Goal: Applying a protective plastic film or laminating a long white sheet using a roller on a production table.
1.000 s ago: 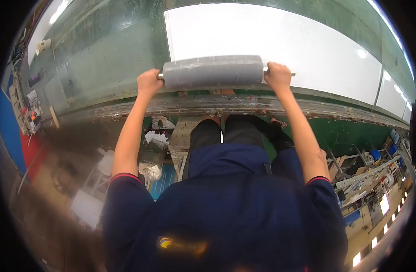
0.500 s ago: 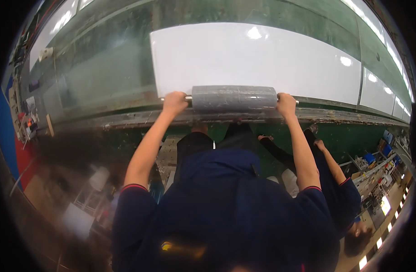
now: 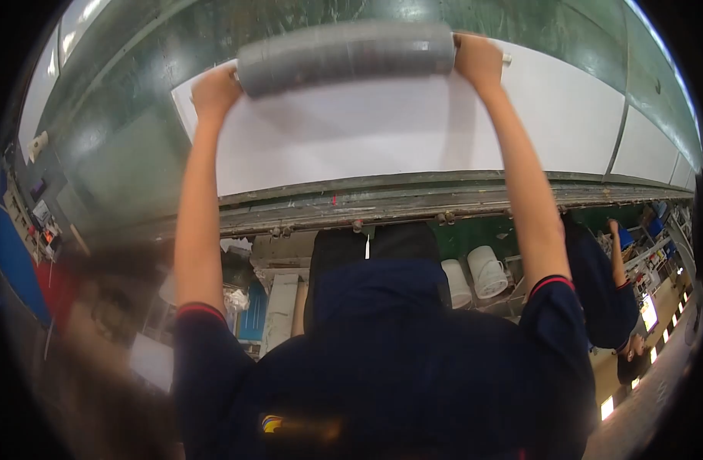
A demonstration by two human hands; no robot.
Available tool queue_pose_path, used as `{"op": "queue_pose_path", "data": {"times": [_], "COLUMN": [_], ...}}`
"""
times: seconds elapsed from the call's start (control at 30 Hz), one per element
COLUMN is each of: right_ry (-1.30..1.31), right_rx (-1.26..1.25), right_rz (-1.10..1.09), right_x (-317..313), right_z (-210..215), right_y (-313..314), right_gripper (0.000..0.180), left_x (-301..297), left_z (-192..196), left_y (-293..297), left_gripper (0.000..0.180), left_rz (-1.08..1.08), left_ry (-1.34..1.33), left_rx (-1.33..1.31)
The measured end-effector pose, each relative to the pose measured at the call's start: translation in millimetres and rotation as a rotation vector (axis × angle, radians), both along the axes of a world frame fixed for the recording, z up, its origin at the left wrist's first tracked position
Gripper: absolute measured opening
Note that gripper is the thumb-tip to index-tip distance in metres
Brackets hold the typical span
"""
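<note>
A wide grey roller (image 3: 348, 57) lies across the far part of a glossy white sheet (image 3: 351, 138) on the green worktable (image 3: 129, 157). Its left handle end is wrapped by my left hand (image 3: 216, 93), fingers closed. My right hand (image 3: 478, 63) grips the other end, and a short tip of the metal rod sticks out beyond it. Both arms are stretched out over the sheet. The roller is slightly smeared by motion, and its far side hides the sheet's far edge. Whether it presses on the sheet, I cannot tell.
The table's near edge (image 3: 397, 192) runs in front of my body. More white sheets (image 3: 650, 144) continue to the right. Under the table stand white buckets (image 3: 486, 272). A co-worker in a dark shirt (image 3: 597, 284) is at the right. Small tools and parts (image 3: 45, 226) lie at the far left.
Both hands have carried the roller from the sheet's near edge to its far side, away from my body. My arms have straightened.
</note>
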State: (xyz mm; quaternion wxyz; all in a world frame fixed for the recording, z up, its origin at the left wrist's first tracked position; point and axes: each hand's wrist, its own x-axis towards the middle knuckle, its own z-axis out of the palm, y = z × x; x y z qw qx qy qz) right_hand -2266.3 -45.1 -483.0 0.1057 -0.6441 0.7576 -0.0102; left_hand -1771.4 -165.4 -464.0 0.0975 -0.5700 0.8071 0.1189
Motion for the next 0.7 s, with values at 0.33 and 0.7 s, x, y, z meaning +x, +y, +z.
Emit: {"op": "queue_pose_path", "data": {"times": [0.33,0.7], "right_ry": [0.072,-0.086], "right_rx": [-0.009,0.082], "right_rz": [0.107,0.090], "right_x": [33,73], "right_z": [6,17], "right_y": [14,316], "right_gripper": [0.011,0.016], "left_x": [30,72], "left_z": [-9,16], "left_y": [51,319], "left_gripper": [0.021,0.007], "left_rz": [0.106,0.087], "left_ry": [-0.155,0.080], "left_rx": [-0.211,-0.080]}}
